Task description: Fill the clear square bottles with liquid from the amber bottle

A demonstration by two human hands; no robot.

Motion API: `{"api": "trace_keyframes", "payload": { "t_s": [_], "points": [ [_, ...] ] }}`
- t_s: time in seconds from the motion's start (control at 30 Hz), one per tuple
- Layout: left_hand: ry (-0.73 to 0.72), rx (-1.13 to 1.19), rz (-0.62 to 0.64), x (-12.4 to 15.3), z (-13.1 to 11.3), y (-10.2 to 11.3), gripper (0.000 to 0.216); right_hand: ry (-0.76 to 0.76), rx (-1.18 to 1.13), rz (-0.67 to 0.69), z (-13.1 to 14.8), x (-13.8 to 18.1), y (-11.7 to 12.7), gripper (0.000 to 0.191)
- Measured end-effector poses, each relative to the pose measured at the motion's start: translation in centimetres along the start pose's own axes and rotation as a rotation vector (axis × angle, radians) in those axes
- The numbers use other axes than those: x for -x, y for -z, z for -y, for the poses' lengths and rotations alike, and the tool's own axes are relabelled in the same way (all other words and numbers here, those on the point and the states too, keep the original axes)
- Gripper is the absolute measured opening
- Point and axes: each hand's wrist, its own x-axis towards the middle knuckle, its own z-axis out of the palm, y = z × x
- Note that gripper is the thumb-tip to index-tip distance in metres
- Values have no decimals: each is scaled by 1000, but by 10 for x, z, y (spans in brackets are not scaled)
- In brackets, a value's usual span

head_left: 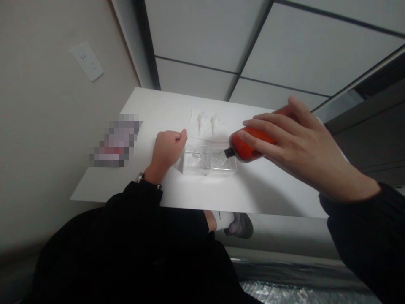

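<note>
Two clear, square trays [193, 171]; right hand [292, 135] grips smooth, rounded red bottle [243, 147], tilted, black nozzle [229, 152] over right tray; left hand [167, 148] fisted nearby.

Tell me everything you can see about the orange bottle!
The orange bottle looks shiny and smooth, maybe plastic, with rounded shoulders and a narrow black tip. It's tilted, tip down and to the left, over the right part of the clear container. The grip of the right hand holds it and hides much of its body. I can't tell whether the tip touches the container.
</note>
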Motion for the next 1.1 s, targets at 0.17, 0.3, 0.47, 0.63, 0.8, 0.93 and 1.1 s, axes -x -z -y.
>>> {"api": "trace_keyframes", "payload": {
  "t_s": [0.17,0.3,0.47,0.63,0.8,0.93,1.1],
  "points": [
    [3,17,-4,1,1,0,63,133,188,-18,1,-3,1,54],
    [25,39,3,1,0,0,63,114,142,-25,-1,-2,-3,55],
    [62,52,17,1,-2,1,65,11,0,-37,-6,7,-22,53],
    [73,69,37,1,-3,2,64,-56,-52,-67,-11,15,-40,59],
    [57,78,33,2,-2,2,64,-123,-134,-139,-20,19,-45,67],
    [57,76,30,2,-2,1,63,-121,-174,-225,-23,11,-44,71],
    [52,77,25,2,0,0,62,-78,-133,-216,-16,-15,-45,66]
  ]
}}
